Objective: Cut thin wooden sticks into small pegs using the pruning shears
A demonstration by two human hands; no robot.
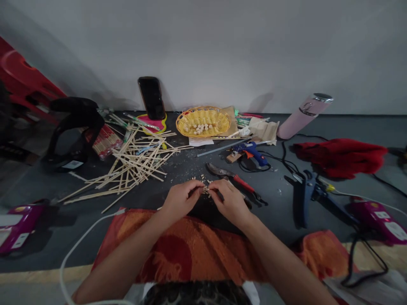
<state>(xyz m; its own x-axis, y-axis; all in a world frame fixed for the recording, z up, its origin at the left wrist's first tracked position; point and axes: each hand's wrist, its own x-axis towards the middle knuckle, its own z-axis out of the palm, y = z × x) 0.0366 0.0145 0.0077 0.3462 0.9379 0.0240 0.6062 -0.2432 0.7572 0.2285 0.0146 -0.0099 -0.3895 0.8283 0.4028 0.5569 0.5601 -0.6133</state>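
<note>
My left hand (184,195) and my right hand (229,199) meet above the dark mat, thumbs and fingers pinched close together. Whatever lies between the fingertips is too small to make out. Around and just beyond the fingers are several short cut pieces of wooden stick (203,177). Beside my right hand lies a pair of pruning shears (244,183) with red handles, its blades pointing to the back left. A pile of long wooden sticks (136,163) spreads to the left of my hands. Behind them, a yellow woven basket (182,123) contains several small pale bits.
At the back stand a phone (151,98) and a pink bottle (302,117). A blue glue gun (252,152) with a cord lies behind the shears. Farther right are a red cloth (341,156) and a dark blue tool (307,197). An orange towel (178,237) covers the front.
</note>
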